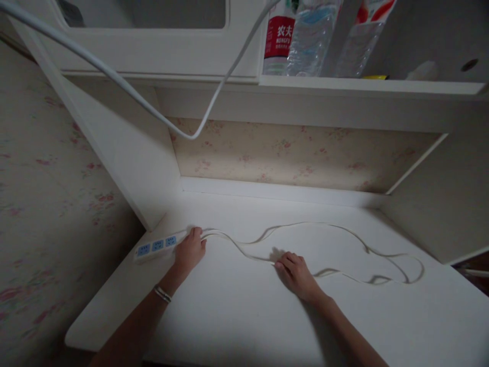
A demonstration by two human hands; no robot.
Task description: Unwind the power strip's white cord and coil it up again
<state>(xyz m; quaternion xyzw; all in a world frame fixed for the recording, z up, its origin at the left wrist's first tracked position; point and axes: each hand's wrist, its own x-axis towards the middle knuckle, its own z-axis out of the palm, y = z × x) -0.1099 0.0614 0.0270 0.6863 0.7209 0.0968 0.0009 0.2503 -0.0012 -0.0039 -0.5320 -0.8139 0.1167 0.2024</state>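
Observation:
A white power strip (156, 246) with blue sockets lies at the left edge of the white desk (244, 316). My left hand (190, 250) is closed around the strip's right end, where its cord leaves it. The white cord (344, 232) snakes across the desk in loose loops to the right. My right hand (295, 274) rests on the cord near the desk's middle, fingers curled and pinching it.
Another white cable (126, 86) hangs in an arc from the upper left to the top. A shelf (367, 84) above holds water bottles (305, 35). A white side panel (126, 153) stands at the left, floral wallpaper behind.

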